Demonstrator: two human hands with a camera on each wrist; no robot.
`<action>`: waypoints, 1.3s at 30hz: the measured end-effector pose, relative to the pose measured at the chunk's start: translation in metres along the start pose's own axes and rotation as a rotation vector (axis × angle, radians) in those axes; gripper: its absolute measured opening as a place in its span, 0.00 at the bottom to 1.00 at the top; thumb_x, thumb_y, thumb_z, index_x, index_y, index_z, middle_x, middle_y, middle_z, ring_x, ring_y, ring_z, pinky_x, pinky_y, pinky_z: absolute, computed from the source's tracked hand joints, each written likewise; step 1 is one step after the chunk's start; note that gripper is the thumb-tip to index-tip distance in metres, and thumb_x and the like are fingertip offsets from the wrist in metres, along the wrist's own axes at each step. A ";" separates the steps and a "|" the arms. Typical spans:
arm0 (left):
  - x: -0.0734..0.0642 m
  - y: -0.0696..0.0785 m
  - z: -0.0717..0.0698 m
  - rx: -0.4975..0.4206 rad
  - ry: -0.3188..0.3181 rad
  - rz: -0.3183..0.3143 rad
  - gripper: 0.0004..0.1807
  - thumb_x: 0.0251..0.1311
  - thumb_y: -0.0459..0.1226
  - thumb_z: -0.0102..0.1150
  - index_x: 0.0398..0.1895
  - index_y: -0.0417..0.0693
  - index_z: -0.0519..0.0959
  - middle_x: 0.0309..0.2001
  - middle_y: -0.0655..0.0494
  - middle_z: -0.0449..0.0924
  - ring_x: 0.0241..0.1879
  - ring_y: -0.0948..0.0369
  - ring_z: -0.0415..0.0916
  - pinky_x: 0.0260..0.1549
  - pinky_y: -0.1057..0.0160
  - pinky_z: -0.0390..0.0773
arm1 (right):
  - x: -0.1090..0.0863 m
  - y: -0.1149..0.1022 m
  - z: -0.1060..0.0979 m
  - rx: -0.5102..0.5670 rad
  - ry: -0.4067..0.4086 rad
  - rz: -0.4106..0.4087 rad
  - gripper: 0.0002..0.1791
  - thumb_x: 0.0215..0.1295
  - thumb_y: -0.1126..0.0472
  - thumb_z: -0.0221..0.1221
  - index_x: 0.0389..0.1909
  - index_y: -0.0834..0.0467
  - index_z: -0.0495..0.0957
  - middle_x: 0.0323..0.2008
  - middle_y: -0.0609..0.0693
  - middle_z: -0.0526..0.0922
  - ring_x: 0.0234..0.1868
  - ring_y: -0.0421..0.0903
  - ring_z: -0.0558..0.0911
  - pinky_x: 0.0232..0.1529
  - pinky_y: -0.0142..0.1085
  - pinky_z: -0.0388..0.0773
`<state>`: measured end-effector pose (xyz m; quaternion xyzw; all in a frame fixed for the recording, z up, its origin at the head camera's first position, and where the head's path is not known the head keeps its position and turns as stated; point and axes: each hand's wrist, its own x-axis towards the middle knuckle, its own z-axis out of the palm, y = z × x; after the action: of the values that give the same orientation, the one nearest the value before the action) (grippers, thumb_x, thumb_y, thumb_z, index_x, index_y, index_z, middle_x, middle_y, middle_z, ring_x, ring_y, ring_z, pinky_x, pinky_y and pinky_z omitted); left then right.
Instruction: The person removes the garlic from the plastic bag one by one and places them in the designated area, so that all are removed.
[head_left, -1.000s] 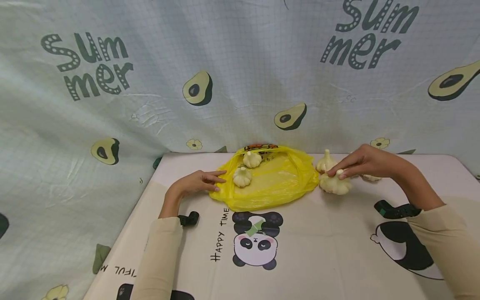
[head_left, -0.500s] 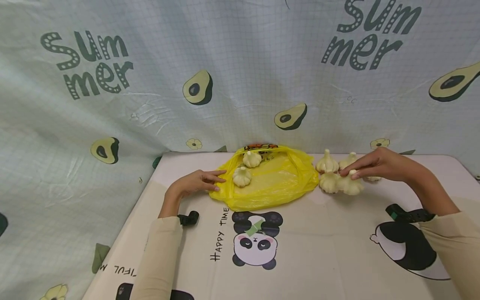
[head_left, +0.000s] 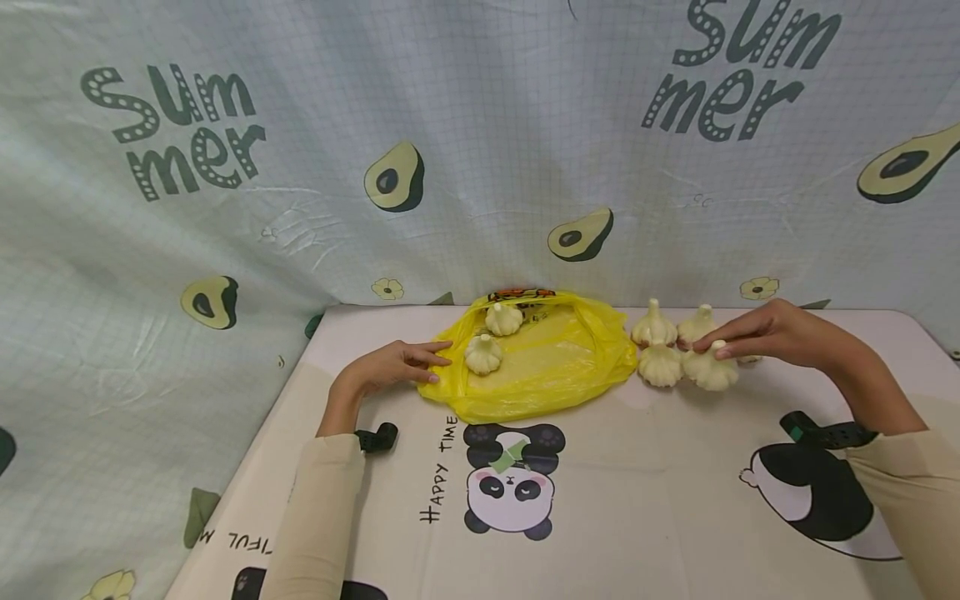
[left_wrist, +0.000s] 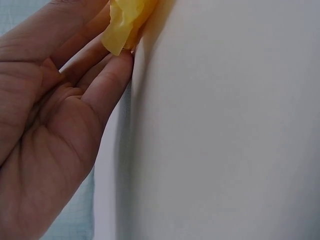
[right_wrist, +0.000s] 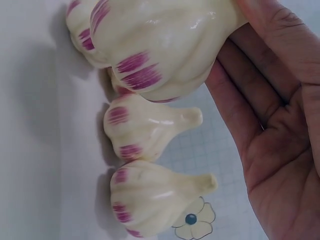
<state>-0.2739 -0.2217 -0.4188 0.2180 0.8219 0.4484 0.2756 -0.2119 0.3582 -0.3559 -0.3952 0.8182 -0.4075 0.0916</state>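
My right hand (head_left: 780, 333) pinches a garlic bulb (head_left: 711, 371) by its neck, right of the bag. That glossy cream bulb (right_wrist: 155, 45) has purple streaks in the right wrist view. Other garlic bulbs (head_left: 660, 367) stand close beside it, neck up; one lies partly hidden behind the hand. At the left end of a spread yellow plastic bag (head_left: 555, 358), my left hand (head_left: 390, 367) pinches its edge. Its crumpled edge (left_wrist: 122, 27) shows between thumb and fingers in the left wrist view. Two garlic bulbs (head_left: 483, 354) sit inside the bag on its left side.
The light tablecloth (head_left: 630, 508) bears printed pandas and lettering. Behind the table hangs a pale curtain (head_left: 480, 125) printed with avocados. A black wrist camera (head_left: 378, 437) is strapped to the left wrist and another (head_left: 825, 432) to the right.
My right hand has moved right with its garlic bulb, uncovering a bulb that stands beside the bag and one behind. The left hand and the bag have stayed in place.
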 end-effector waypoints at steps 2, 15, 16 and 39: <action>0.000 0.000 0.000 -0.001 -0.001 0.002 0.21 0.66 0.32 0.65 0.62 0.40 0.80 0.77 0.53 0.62 0.80 0.49 0.46 0.74 0.48 0.54 | -0.001 0.001 0.000 0.000 0.008 0.013 0.18 0.64 0.79 0.60 0.53 0.65 0.85 0.51 0.43 0.88 0.55 0.30 0.82 0.48 0.24 0.79; 0.000 0.002 -0.001 0.008 0.004 -0.004 0.21 0.66 0.33 0.65 0.62 0.41 0.81 0.76 0.54 0.62 0.80 0.50 0.45 0.74 0.48 0.55 | -0.011 0.010 0.007 -0.023 0.110 0.142 0.16 0.66 0.75 0.62 0.52 0.64 0.86 0.49 0.40 0.88 0.54 0.25 0.80 0.44 0.24 0.80; 0.000 0.002 -0.001 0.007 0.004 -0.003 0.21 0.66 0.33 0.65 0.62 0.41 0.81 0.76 0.54 0.62 0.80 0.50 0.45 0.74 0.48 0.54 | -0.012 0.011 0.007 -0.027 0.125 0.157 0.15 0.66 0.74 0.62 0.52 0.63 0.86 0.49 0.40 0.88 0.53 0.25 0.80 0.43 0.24 0.80; 0.000 -0.001 -0.001 -0.001 0.000 -0.001 0.21 0.65 0.32 0.65 0.62 0.40 0.81 0.76 0.53 0.62 0.79 0.49 0.46 0.74 0.48 0.55 | -0.020 0.031 0.020 -0.045 0.193 0.273 0.14 0.66 0.71 0.64 0.51 0.61 0.87 0.46 0.38 0.88 0.50 0.23 0.78 0.42 0.23 0.76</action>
<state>-0.2747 -0.2223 -0.4193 0.2175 0.8219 0.4485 0.2758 -0.2070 0.3716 -0.3947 -0.2415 0.8780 -0.4091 0.0582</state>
